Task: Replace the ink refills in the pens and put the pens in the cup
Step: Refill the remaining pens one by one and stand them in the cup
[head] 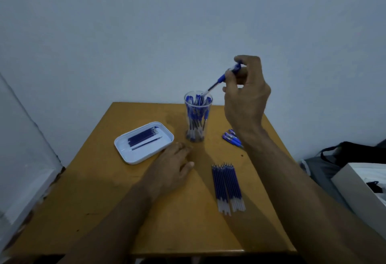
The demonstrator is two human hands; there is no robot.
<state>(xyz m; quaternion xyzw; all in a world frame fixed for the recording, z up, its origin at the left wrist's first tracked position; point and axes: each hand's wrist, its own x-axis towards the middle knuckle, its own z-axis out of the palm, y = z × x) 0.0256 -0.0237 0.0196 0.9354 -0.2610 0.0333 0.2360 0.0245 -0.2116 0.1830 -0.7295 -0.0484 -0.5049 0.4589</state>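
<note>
Progress looks well past halfway from where I sit. My right hand (245, 94) pinches a pen (224, 76) in its curled fingers, tilted with its lower end just over the rim of the cup (198, 117), which already stands crowded with blue pens. My left hand (174, 164) rests flat on the table (104, 211) with fingers relaxed, holding nothing, just beside the white tray (144, 142) where a few refills lie, which I take to be the spent ones. A few pens (232, 138) lie to the right of the cup, partly hidden behind my right wrist; I judge they are yet to be done. A row of fresh refills (227, 188) lies near my right forearm, more than enough for them.
</note>
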